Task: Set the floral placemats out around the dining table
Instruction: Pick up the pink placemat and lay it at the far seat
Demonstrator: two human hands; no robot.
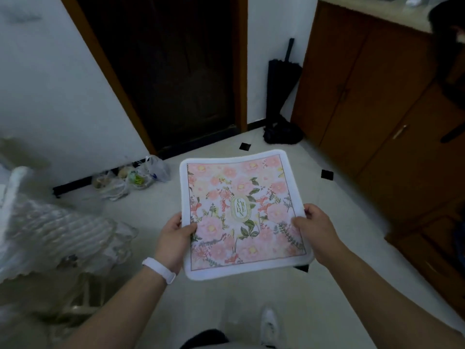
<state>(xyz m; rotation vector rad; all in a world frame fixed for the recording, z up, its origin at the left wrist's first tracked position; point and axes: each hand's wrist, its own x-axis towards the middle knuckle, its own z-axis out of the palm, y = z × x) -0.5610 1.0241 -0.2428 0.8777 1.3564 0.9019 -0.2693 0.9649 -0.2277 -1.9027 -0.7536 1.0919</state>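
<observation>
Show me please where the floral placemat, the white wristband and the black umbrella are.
floral placemat point(240, 207): head view, on the oval emblem in its middle.
white wristband point(161, 269): head view, on the band's top side, at the left wrist.
black umbrella point(280, 86): head view, on its folded canopy.

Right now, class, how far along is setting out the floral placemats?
Done: no placemat shows laid anywhere. In hand: one floral placemat, held flat over the floor, with the left hand and right hand gripping its side edges. Left: laying it down; the blurred covered surface at left may be the dining table.
</observation>
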